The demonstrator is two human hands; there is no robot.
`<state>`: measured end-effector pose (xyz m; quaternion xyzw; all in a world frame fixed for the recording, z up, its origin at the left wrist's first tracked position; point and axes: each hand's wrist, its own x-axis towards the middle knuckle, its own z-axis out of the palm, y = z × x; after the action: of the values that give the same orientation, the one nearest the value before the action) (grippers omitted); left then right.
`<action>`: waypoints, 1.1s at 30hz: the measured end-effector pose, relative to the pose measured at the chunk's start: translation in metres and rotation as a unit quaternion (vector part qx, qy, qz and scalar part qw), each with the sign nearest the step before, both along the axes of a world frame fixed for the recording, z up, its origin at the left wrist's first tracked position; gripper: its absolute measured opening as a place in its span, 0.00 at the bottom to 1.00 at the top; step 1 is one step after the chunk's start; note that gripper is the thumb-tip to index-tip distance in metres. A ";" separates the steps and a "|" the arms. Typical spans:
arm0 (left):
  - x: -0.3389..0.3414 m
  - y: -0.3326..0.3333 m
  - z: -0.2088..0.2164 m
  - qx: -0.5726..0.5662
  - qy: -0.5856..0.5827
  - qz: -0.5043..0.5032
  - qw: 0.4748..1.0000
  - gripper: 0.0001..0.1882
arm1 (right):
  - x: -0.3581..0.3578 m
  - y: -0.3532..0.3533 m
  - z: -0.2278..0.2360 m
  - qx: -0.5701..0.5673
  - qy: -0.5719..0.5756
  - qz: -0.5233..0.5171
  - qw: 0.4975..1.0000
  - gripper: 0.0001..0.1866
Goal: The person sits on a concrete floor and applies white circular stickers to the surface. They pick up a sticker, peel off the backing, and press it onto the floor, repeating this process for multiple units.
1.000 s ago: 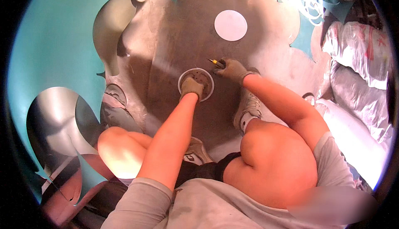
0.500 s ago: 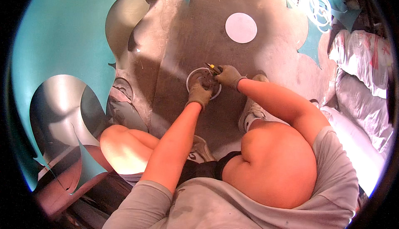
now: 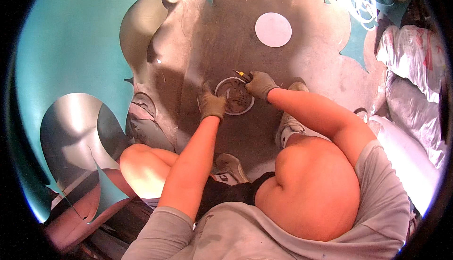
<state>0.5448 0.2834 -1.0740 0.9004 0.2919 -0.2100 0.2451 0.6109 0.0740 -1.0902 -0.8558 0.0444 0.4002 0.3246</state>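
A round piece with a white rim (image 3: 253, 105) lies on a brown board between my feet, with brown and scattered dark marks inside it. My left hand (image 3: 212, 104), in a brownish work glove, is at the left side of this rim. Its fingers point away from me and are blurred, so whether they hold anything is unclear. My right hand (image 3: 260, 84), gloved the same way, is closed at the rim's upper right. From it sticks out a slim black-and-yellow hand tool (image 3: 242, 75), pointing up and left; its exact kind is not clear.
A flat white disc (image 3: 273, 29) lies farther off on the brown board (image 3: 226, 29). Large teal sheet (image 3: 71, 57) with rounded cut-outs spreads along the left. White rings (image 3: 361, 7) are heaped at the far right, above plastic-wrapped bundles (image 3: 413, 52). My shoes (image 3: 290, 128) flank the work.
My left hand has moved left from over the inside of the white-rimmed piece to its left edge, baring more of it. My right hand and its tool have hardly moved.
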 end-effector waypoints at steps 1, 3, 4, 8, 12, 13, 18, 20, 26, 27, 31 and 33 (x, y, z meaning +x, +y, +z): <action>0.002 0.003 0.000 0.006 -0.044 -0.034 0.998 0.41 | 0.001 0.000 -0.002 0.003 0.004 0.000 1.000 0.22; 0.006 0.012 -0.001 0.010 -0.071 -0.112 0.991 0.43 | 0.001 0.001 -0.007 0.010 0.011 0.003 1.000 0.22; 0.010 0.018 -0.003 0.008 -0.054 -0.154 0.987 0.44 | -0.001 0.003 -0.009 0.033 0.018 0.006 0.999 0.21; 0.039 0.011 0.004 -0.050 0.021 -0.255 0.965 0.42 | -0.023 0.002 -0.023 0.175 0.069 -0.041 0.981 0.21; 0.057 0.027 0.008 -0.051 0.062 -0.325 0.942 0.36 | -0.024 0.018 0.020 0.276 0.156 -0.134 0.939 0.22; 0.062 0.030 0.007 -0.078 0.073 -0.318 0.942 0.35 | -0.023 0.015 0.026 0.305 0.186 -0.155 0.921 0.22; 0.092 0.034 0.070 -0.120 0.230 -0.284 0.923 0.37 | -0.017 -0.004 0.016 0.338 0.258 -0.099 0.900 0.27; 0.092 0.069 0.042 -0.252 0.236 -0.224 0.912 0.42 | -0.016 -0.011 0.006 0.352 0.267 -0.087 0.893 0.24; 0.081 0.088 0.032 -0.328 0.049 -0.077 0.940 0.41 | 0.036 -0.075 0.026 0.371 0.073 -0.241 0.894 0.18; 0.077 0.077 0.024 -0.287 0.037 -0.121 0.950 0.39 | 0.047 -0.102 0.013 0.377 0.017 -0.341 0.861 0.17; 0.039 0.048 -0.035 -0.094 -0.011 -0.270 0.958 0.32 | 0.056 -0.133 0.031 0.386 -0.096 -0.532 0.748 0.16; 0.036 0.021 -0.041 -0.043 -0.016 -0.288 0.956 0.29 | 0.034 -0.142 0.015 0.327 -0.062 -0.534 0.777 0.17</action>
<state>0.5812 0.3049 -1.1147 0.9381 0.0066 -0.2695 0.2174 0.6451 -0.0681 -1.0753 -0.5601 0.3410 0.0993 0.7484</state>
